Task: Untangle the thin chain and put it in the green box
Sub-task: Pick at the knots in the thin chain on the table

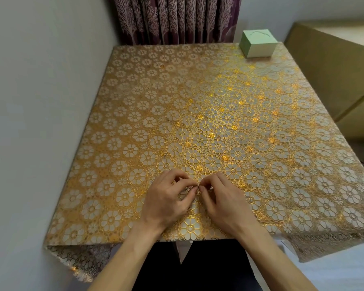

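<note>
Left hand and right hand pinch the thin chain.

The counter stands in a corner, with a wall along its left side and a curtain behind its far edge. The box sits on its far right corner. Near the front edge, the left hand and right hand meet, the chain pinched between them.

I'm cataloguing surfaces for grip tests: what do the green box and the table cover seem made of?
Green box: likely matte cardboard, flat faces, crisp edges, no shine. Table cover: probably embossed plastic, glossy; its gold floral pattern glints in the light.
</note>
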Available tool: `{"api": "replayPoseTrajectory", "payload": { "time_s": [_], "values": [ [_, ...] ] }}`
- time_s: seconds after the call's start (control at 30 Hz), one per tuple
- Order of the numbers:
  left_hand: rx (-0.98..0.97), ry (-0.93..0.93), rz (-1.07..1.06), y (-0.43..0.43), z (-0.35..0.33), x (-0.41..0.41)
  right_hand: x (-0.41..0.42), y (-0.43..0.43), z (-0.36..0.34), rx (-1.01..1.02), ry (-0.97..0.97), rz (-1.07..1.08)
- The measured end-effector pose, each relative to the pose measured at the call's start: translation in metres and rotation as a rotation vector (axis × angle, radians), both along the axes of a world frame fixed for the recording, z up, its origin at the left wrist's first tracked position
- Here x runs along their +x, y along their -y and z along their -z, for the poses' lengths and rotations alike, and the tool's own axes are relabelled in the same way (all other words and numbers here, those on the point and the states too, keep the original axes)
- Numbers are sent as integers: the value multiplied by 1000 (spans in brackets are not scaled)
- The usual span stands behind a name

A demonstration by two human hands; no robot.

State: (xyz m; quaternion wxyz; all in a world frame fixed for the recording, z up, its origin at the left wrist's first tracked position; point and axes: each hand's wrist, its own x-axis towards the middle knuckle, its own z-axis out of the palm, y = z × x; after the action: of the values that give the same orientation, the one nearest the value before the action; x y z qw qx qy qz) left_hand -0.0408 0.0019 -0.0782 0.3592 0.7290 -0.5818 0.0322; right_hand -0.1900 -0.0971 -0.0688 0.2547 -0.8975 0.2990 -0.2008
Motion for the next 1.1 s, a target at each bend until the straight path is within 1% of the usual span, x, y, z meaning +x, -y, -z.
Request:
{"api": "replayPoseTrajectory", "payload": {
  "time_s": [0.3,0.53,0.8,0.9,1.1],
  "values": [
    [39,120,-2,2,6,-2,4,-4,6,-19,29,22],
    [41,116,-8,2,5,-3,4,-8,12,-24,43,62],
    [63,116,6,3,5,-3,-1,-8,14,56,50,78],
    [48,84,-25,2,5,-1,-4,-3,12,86,76,107],
    [23,32,27,2,6,-1,-7,-1,4,134,67,62]
  ]
}}
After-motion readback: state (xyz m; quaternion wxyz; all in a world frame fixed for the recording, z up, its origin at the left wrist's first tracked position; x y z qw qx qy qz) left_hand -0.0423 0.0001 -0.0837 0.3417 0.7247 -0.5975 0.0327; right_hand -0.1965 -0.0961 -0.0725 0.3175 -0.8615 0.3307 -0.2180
